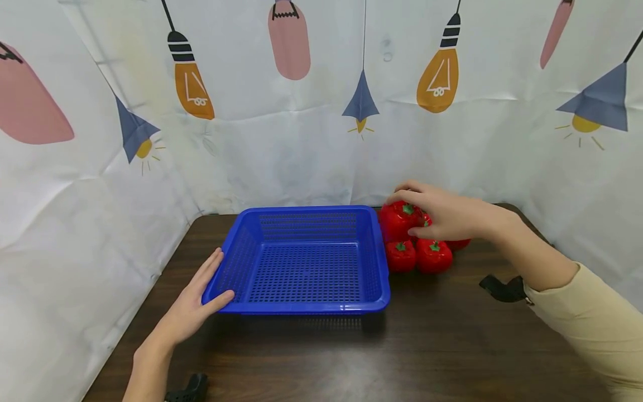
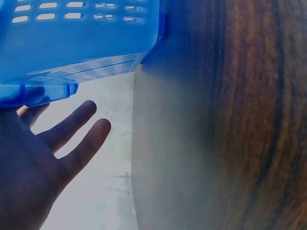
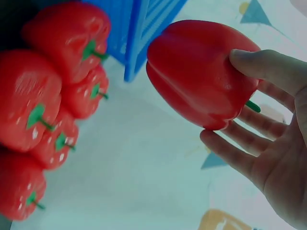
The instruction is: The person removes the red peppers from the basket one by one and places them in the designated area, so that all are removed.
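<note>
A red bell pepper with a green stem is gripped between the thumb and fingers of my right hand. It is held beside the right wall of a blue plastic basket. In the right wrist view, the held bell pepper is off the table, above the other peppers. Several more red bell peppers sit grouped on the table right of the basket, partly hidden by my right hand. My left hand touches the basket's left rim, thumb over the front corner and fingers extended along the outside.
The basket stands on a dark wooden table with nothing seen inside it. A white curtain printed with lamps and bulbs hangs behind the table and on both sides. Dark straps are worn at the wrists.
</note>
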Motion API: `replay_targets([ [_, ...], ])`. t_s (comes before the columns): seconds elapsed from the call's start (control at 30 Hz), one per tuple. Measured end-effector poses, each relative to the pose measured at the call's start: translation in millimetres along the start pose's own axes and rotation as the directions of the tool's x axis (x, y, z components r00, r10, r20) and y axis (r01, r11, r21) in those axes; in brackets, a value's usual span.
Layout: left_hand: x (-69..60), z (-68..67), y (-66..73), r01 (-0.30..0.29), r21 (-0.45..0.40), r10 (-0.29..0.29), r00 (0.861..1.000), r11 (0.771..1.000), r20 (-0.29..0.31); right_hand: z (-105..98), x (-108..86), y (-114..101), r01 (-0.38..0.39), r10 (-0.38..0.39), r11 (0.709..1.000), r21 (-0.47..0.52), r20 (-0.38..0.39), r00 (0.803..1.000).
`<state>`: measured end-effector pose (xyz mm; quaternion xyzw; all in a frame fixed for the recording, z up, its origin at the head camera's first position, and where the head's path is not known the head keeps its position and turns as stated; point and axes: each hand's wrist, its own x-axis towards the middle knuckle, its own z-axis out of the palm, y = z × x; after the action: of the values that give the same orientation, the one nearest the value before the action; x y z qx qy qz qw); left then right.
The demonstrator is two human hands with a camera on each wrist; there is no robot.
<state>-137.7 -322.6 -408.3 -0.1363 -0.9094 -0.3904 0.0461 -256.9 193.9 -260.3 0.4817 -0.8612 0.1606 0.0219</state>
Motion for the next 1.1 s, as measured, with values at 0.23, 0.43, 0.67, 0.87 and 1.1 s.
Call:
replay_targets([
  [0.23, 1.1, -1.6, 2.0, 0.0, 0.025, -0.001, 1.0, 1.0, 0.011, -6.4, -30.4, 10.0, -0.07, 0.069, 0.997, -0.034, -0.016, 0.997],
  [0.43, 0.2, -3.4, 2.1, 0.0, 0.043, -0.001, 1.0, 0.999, 0.011, -10.7, -52.9, 21.3, -0.07, 0.067, 0.997, -0.045, -0.069, 0.995],
  [0.67, -0.1, -3.6, 0.6, -0.004, 0.04, 0.003, 1.0, 0.999, 0.011, -12.9, -78.8, 33.8, -0.108, 0.097, 0.99, -0.094, -0.11, 0.989],
  [0.87, -0.3, -3.1, 0.5, -0.002, 0.033, 0.001, 1.0, 0.999, 0.009, -9.0, -99.7, 45.8, -0.12, 0.104, 0.985, -0.125, -0.123, 0.987],
  [1.1, -2.0, -3.2, 1.6, -0.003, 0.03, 0.003, 1.0, 1.0, 0.006, 3.0, -120.3, 56.0, -0.199, 0.194, 0.979, -0.049, -0.089, 0.977],
])
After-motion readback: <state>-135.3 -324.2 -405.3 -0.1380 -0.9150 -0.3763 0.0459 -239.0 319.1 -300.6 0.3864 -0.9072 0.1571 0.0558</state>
